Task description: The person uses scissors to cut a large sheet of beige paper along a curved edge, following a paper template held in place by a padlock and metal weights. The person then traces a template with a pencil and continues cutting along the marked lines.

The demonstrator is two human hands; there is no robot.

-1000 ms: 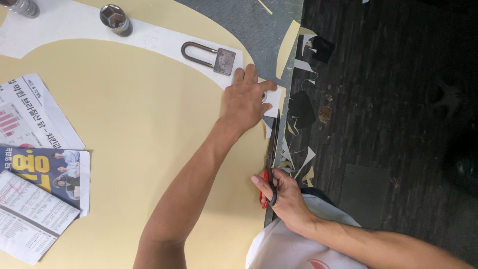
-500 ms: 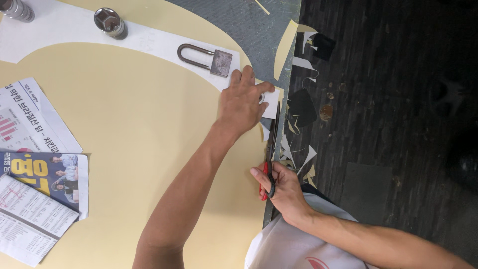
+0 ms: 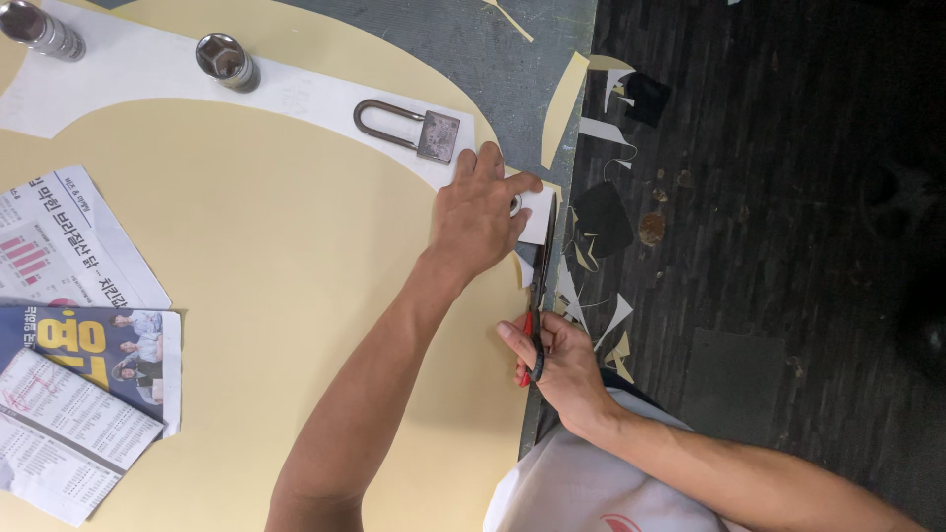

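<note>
Right hand [image 3: 558, 363] is closed around the red handles of a pair of long dark-bladed scissors [image 3: 539, 296], whose blades run along the edge of the large cream-yellow sheet [image 3: 256, 256] toward the left hand [image 3: 478, 217], which lies flat and spread, pressing a white paper pattern strip [image 3: 296, 94] onto that sheet. Both forearms reach in from below, the left crossing the sheet. On the strip above the sheet sit one grey long-shackled padlock [image 3: 409, 126] and two steel hexagonal sockets [image 3: 227, 61].
</note>
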